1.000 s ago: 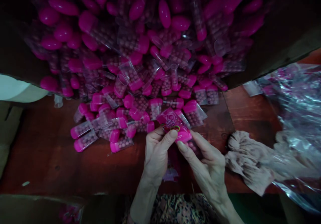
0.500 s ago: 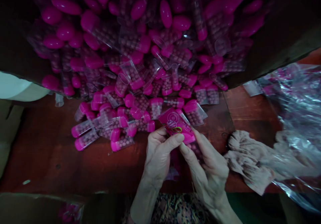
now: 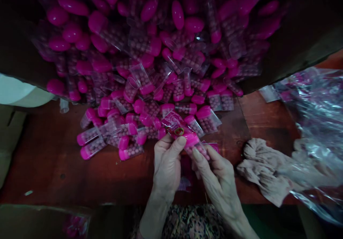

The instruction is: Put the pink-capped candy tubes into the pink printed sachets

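Both hands hold one candy container, pink-capped and filled with pink balls [image 3: 189, 140], over the table's front part. A printed pink wrapper [image 3: 173, 121] covers its cap end, pointing up and left. My left hand [image 3: 168, 164] pinches the wrapped cap between thumb and fingers. On the lower right, my right hand [image 3: 217, 174] grips the clear end of the same container. Another piece of pink printed wrapper [image 3: 214, 147] shows behind the right fingers. Many similar containers [image 3: 131, 151] lie loose just beyond the hands.
A large dark box [image 3: 289, 46] full of the same containers opens toward me. At the right are a crumpled beige cloth [image 3: 265, 167] and clear plastic bags [image 3: 321, 124]. A white rounded object [image 3: 24, 92] sits at the left edge of the red-brown table [image 3: 107, 182].
The wrapped container has turned and shifted slightly left, showing its ball-filled end. My right hand has moved a little down and left along it, and wrapper behind it has come into view.
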`<state>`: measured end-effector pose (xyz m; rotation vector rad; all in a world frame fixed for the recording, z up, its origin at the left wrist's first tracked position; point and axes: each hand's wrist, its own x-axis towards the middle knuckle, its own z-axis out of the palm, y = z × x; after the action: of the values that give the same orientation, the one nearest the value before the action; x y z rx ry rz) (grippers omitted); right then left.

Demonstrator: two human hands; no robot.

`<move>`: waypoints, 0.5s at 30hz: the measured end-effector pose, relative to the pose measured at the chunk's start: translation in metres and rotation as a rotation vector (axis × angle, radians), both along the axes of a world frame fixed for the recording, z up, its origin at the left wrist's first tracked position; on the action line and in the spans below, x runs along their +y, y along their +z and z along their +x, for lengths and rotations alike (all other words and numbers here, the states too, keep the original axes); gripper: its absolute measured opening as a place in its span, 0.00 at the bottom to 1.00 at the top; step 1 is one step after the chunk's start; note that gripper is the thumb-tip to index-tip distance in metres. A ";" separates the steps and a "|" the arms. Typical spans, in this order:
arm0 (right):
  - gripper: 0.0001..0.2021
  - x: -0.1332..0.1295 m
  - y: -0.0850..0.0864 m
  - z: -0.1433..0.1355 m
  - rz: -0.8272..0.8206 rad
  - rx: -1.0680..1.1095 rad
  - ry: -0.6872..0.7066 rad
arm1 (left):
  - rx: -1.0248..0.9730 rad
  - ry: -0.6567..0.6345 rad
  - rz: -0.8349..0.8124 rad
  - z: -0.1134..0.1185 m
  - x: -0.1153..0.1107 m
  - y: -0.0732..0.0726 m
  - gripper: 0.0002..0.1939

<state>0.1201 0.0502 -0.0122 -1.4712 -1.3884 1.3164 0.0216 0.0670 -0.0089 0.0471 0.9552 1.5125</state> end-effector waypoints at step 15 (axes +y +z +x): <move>0.14 0.001 0.003 -0.010 -0.063 0.165 -0.050 | -0.040 -0.030 0.033 0.001 -0.002 -0.002 0.07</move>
<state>0.1106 0.0515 -0.0093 -1.3948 -1.2070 1.4275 0.0230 0.0650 -0.0108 0.0539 0.8939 1.4963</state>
